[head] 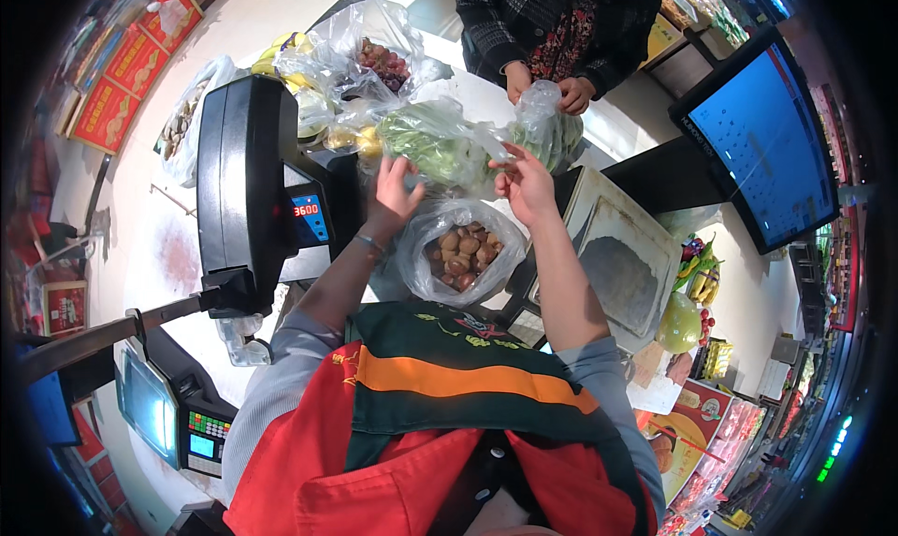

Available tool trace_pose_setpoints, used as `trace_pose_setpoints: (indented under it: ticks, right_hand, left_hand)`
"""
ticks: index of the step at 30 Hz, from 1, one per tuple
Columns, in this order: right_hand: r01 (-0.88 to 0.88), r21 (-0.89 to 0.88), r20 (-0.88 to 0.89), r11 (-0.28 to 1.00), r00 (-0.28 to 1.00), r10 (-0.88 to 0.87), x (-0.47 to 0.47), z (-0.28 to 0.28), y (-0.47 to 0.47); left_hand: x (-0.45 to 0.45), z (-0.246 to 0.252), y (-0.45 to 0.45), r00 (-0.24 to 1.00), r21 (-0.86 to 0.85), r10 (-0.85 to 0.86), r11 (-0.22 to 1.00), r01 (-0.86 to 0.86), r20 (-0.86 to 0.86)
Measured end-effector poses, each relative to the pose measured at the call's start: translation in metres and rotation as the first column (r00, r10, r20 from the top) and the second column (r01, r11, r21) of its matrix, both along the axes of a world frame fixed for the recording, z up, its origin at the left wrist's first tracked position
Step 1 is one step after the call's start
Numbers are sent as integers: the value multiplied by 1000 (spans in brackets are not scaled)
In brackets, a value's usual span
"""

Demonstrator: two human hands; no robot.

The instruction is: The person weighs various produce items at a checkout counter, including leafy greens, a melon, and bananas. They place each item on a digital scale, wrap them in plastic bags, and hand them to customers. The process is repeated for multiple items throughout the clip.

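Note:
My left hand [398, 193] is raised at the near left edge of a clear plastic bag of green leafy vegetables [428, 143], fingers apart and apparently holding nothing. At the bag's right end, my right hand [525, 185] has its fingertips against a twisted strip of plastic; whether they pinch it is unclear. Between my forearms stands an open plastic bag [505, 238] with round brown produce [466, 252], perhaps chestnuts or mushrooms, inside. Across the counter, another person's hands [575, 95] hold the top of a second bag of greens [554, 132].
Left of my arm stands a black machine with a lit number display [306, 217]. Bagged grapes [384, 62] and bananas [266, 62] lie beyond it. A scale platform [614, 269] and a monitor [761, 139] stand at right. A green pomelo-like fruit [679, 322] sits beyond the platform.

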State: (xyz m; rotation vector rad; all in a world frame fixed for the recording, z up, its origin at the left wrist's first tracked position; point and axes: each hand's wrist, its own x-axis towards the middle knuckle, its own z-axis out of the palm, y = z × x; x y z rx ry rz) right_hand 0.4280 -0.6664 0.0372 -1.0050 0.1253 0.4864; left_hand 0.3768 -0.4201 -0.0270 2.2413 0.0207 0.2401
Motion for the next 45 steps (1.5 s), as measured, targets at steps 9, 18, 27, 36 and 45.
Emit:
trace_pose_setpoints:
  ticks: [9,18,27,36,45]
  right_hand:
    - [30,-787,214,616,950,228,63,-36,39]
    - [349,-11,-106,937,932,-348,72,-53,16]
    - [548,361,-348,754,830,-436,100,-47,-3]
    - [523,-220,-72,823,833,-549,46,-68,-28]
    - [202,-837,527,508,543,653,66,11,61]
  left_hand:
    - [99,7,-73,954,-585,-210,810,48,-212]
    - [82,8,-8,920,-829,-124,-402,-388,-371]
    - [135,39,3,951,-638,-294,-752,-168,97]
    - [102,-10,7,766,-723,188,255,-642,-614]
    - [97,31,-33,903,-80,21,997,15,430]
